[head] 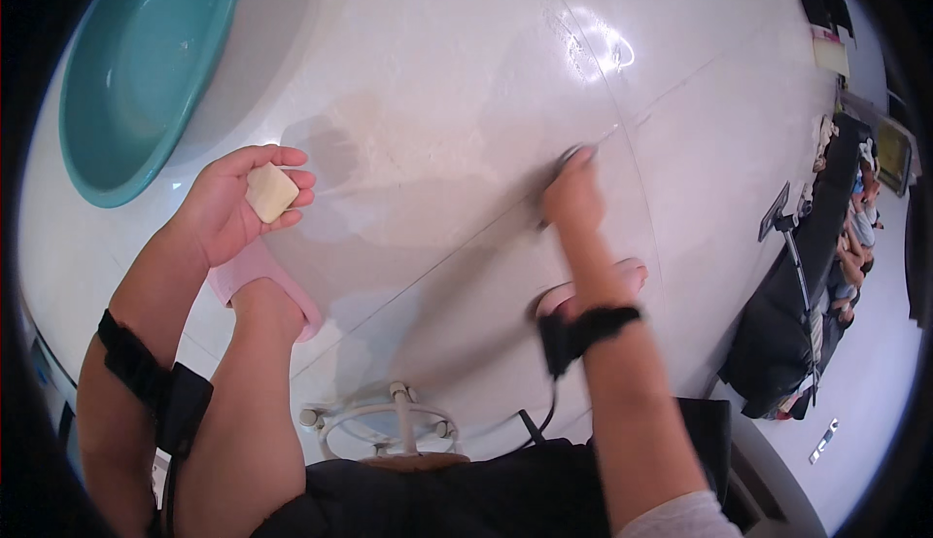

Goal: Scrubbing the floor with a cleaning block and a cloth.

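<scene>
My left hand (pixel 240 195) is turned palm up, its fingers spread and slightly curled. In it rests a pale yellow block (pixel 272 192), possibly a bar of soap. To the upper left stands a teal plastic basin (pixel 138 79), apart from that hand. My right hand (pixel 578 199) is blurred and closed around a dark object (pixel 560 168). Only the object's edges show beyond the fingers, so I cannot tell its kind. That hand appears low over the pale tiled floor (pixel 437 122), beside my right foot.
Wet patches mark the floor. Pink slippers (pixel 251 268) are on my feet. A wheeled stool base (pixel 397 421) is beneath me. People (pixel 856 246) lie or sit on a black sofa (pixel 780 305) at right, with a device stand (pixel 798 268) before it. Cables hang from my black forearm straps.
</scene>
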`<state>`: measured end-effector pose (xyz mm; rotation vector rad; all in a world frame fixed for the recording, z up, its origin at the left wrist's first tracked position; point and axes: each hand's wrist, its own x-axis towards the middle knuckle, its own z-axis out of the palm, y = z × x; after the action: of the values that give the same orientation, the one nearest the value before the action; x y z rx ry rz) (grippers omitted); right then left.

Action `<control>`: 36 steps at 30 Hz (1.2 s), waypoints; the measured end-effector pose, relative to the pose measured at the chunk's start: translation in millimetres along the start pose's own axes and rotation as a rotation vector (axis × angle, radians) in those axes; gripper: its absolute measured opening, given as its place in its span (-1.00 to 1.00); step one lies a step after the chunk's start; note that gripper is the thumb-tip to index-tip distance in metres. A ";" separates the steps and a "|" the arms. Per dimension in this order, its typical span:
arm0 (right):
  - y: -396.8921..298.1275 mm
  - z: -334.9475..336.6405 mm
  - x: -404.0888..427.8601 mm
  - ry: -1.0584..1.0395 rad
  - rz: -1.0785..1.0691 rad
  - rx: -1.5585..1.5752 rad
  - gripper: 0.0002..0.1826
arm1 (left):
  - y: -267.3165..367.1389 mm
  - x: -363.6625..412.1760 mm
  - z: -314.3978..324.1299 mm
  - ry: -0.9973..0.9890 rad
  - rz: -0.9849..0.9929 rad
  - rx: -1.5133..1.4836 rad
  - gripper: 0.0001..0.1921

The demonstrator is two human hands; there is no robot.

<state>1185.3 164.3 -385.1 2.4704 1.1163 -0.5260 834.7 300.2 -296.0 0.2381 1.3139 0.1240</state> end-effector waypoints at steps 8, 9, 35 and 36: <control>5.8 0.8 11.8 -0.002 0.002 0.002 -0.52 | -2.1 -0.6 -0.8 0.022 0.000 -0.066 -0.71; 1.7 -9.4 4.4 -0.010 -0.029 -0.019 -0.52 | -2.3 -0.9 -1.1 0.024 -0.001 -0.077 -0.71; -22.8 48.4 -73.7 -0.148 -0.079 0.097 -0.50 | -20.2 -10.6 -36.2 -0.051 0.139 -0.134 -0.68; -33.7 65.8 -114.7 -0.015 -0.285 -0.028 -0.49 | -21.9 -10.6 -37.2 -0.030 0.133 -0.151 -0.68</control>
<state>1077.2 81.5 -392.8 2.2916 1.4692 -0.6026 795.1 280.5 -300.0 0.1982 1.2517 0.3297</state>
